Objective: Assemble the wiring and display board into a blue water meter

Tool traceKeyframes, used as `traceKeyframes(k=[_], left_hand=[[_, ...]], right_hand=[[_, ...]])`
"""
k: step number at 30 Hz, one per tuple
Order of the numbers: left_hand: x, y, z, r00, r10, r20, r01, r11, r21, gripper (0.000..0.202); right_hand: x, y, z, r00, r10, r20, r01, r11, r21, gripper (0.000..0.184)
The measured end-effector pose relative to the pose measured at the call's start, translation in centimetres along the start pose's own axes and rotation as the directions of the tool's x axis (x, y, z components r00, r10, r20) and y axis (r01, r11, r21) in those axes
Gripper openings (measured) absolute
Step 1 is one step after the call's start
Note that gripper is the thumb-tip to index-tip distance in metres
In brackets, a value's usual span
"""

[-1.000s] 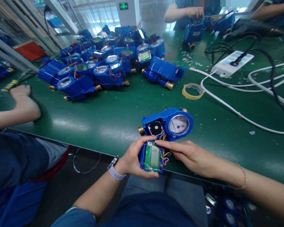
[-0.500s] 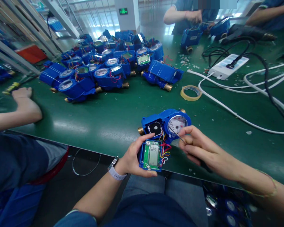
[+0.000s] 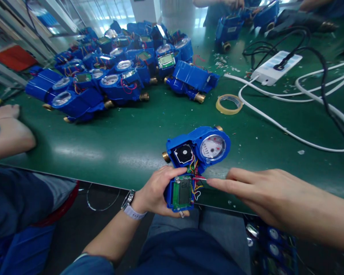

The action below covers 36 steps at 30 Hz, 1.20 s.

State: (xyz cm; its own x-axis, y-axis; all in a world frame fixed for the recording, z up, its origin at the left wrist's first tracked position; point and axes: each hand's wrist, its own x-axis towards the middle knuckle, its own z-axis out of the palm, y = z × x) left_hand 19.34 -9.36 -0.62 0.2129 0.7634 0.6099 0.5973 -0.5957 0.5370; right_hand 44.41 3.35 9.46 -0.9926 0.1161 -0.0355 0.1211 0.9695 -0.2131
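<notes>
Meter lies just beyond the left hand, clamped on its display box; right hand apart, grip unclear.

A glossy green table with pale reflections spans the room. Behind it, a whitish pillar stands beside bright, blurred glare. Grey metal framing slants at upper left; dark floor lies below.
</notes>
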Motion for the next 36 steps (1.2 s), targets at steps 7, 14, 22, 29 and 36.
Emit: traceKeyframes(k=[7, 14, 22, 29, 36], left_hand=[[-0.2, 0.0, 0.2, 0.999, -0.038, -0.005, 0.038, 0.999, -0.01, 0.093], [0.1, 0.7, 0.0, 0.992, -0.125, 0.014, 0.125, 0.992, -0.018, 0.092], [-0.1, 0.7, 0.0, 0.988, -0.151, 0.025, 0.152, 0.987, -0.045, 0.089], [-0.1, -0.1, 0.2, 0.997, -0.064, 0.046, 0.068, 0.994, -0.091, 0.087], [-0.3, -0.6, 0.4, 0.997, -0.013, 0.076, 0.021, 0.995, -0.098, 0.086]], right_hand=[[1.2, -0.6, -0.7, 0.999, -0.049, 0.019, 0.051, 0.993, -0.106, 0.076], [1.7, -1.0, -1.3, 0.995, -0.097, -0.016, 0.092, 0.978, -0.19, 0.074], [2.5, -1.6, -1.6, 0.994, -0.104, -0.019, 0.097, 0.969, -0.229, 0.071], [2.9, -0.6, -1.6, 0.989, -0.147, -0.008, 0.142, 0.966, -0.214, 0.064], [3.0, 0.6, -1.5, 0.99, -0.08, 0.113, 0.084, 0.996, -0.034, 0.075]])
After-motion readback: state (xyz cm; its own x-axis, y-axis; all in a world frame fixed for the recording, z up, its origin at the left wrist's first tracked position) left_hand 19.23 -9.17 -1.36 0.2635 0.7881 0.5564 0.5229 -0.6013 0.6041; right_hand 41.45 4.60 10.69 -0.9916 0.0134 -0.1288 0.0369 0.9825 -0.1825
